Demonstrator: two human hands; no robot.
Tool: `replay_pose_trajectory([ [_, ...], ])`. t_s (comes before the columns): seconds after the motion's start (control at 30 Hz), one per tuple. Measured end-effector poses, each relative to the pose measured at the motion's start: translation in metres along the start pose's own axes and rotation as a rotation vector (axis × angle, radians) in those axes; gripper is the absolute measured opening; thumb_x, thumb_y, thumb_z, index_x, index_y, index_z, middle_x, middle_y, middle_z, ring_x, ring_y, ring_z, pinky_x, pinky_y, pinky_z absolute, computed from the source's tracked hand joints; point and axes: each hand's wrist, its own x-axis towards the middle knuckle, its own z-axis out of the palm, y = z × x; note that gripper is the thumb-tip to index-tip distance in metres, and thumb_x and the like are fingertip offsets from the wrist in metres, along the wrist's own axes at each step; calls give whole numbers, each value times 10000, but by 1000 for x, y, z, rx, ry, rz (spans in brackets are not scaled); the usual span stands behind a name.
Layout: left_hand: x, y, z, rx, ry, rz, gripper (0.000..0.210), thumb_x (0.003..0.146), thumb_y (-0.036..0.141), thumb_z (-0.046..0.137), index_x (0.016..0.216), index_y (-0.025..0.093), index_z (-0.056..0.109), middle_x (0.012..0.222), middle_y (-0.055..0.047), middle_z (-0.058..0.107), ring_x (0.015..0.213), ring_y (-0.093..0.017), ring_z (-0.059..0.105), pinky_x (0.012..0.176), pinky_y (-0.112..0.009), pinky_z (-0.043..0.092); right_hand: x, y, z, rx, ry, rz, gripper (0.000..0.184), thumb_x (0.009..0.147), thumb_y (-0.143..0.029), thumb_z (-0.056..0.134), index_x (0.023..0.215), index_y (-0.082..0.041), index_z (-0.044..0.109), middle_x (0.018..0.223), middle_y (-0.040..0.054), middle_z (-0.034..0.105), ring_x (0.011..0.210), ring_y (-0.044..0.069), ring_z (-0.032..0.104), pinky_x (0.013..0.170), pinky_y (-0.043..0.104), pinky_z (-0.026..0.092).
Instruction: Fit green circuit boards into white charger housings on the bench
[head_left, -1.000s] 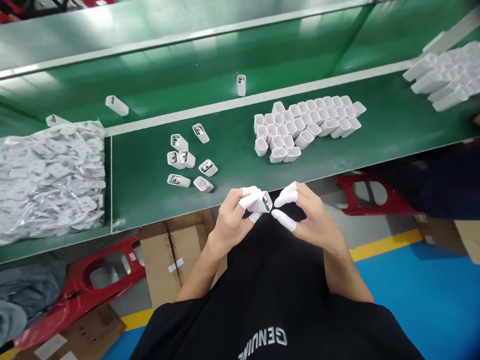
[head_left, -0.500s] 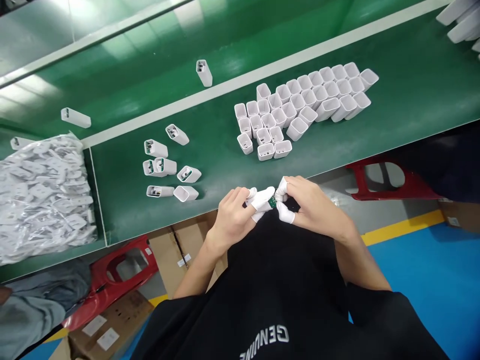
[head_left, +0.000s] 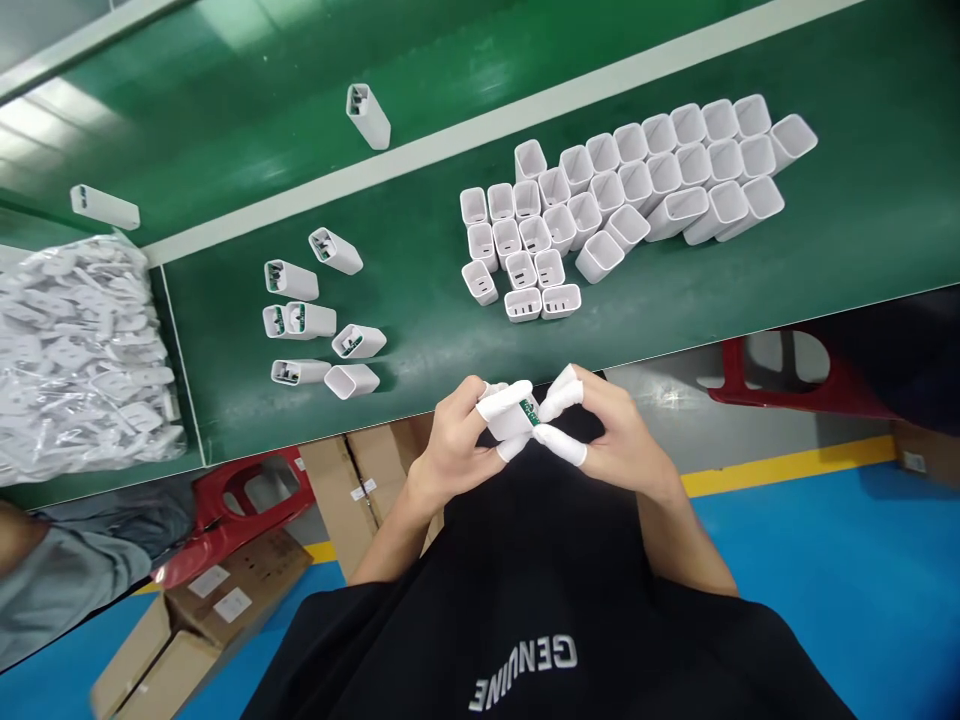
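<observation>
My left hand [head_left: 459, 440], its fingertips in white finger cots, grips a small white plastic housing [head_left: 508, 424] in front of my chest. A green circuit board [head_left: 529, 411] shows at the housing's open right end. Thumb and fingers of my right hand [head_left: 611, 425], also in white cots, close on the board at that end from above and below. How deep the board sits inside cannot be seen. Just beyond my hands, on the green bench, stand white housings [head_left: 561, 301] with slots in their floors.
Rows of white housings [head_left: 690, 165] fill the bench's right part. Several housings with boards [head_left: 300, 372] lie to the left, beside a clear bag of white parts [head_left: 82, 370]. Red stools [head_left: 251, 490] and cardboard boxes [head_left: 225, 590] stand below; a co-worker's sleeve [head_left: 67, 570] shows at lower left.
The circuit board sticks out less from the housing. My right fingers have spread to either side of its end. The view has shifted a little.
</observation>
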Motion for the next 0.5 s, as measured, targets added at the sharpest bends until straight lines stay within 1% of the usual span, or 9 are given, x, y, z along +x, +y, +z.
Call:
replay_pose_trajectory([
  [0.1, -4, -1, -6, 139, -22, 32, 555, 997, 220, 793, 1527, 242, 628, 925, 7, 550, 751, -162, 548, 627, -288, 467, 3, 1, 6, -55, -111, 62, 161, 1061, -205, 690, 948, -269, 594, 897, -9, 637, 815, 190, 589, 772, 386, 493],
  [0.17, -7, -2, -9, 167, -42, 23, 571, 1012, 230, 783, 1552, 228, 601, 912, 4, 569, 741, -169, 552, 618, -294, 451, 6, 2, 8, -104, -188, 103, 177, 1062, -185, 652, 936, -261, 555, 897, -13, 617, 809, 183, 562, 770, 377, 464],
  [0.23, -11, -3, -12, 156, -67, -10, 629, 1030, 250, 776, 1613, 214, 544, 911, 2, 585, 730, -170, 549, 611, -295, 445, 6, 1, 9, -144, -219, 129, 183, 1051, -167, 638, 931, -259, 533, 900, -16, 613, 806, 180, 549, 771, 372, 446],
  [0.3, -15, -3, -14, 147, -87, -36, 647, 1033, 264, 784, 1627, 214, 534, 910, 4, 579, 726, -169, 540, 612, -297, 443, 4, 0, 8, -141, -193, 151, 179, 1033, -154, 646, 935, -260, 540, 895, -20, 618, 804, 181, 557, 785, 372, 450],
  [0.4, -20, -5, -14, 109, -83, -40, 592, 1010, 265, 819, 1564, 241, 610, 922, 6, 559, 750, -165, 548, 634, -296, 462, -2, -2, 6, -79, -107, 185, 172, 1015, -141, 669, 946, -267, 575, 904, -18, 643, 822, 189, 591, 809, 376, 482],
  [0.5, -27, -6, -8, -45, -72, -80, 614, 993, 282, 849, 1566, 272, 626, 959, 7, 556, 770, -150, 570, 652, -282, 496, -7, -1, 5, -2, -48, 185, 180, 1028, -144, 666, 929, -271, 586, 905, -10, 645, 839, 196, 610, 815, 382, 514],
])
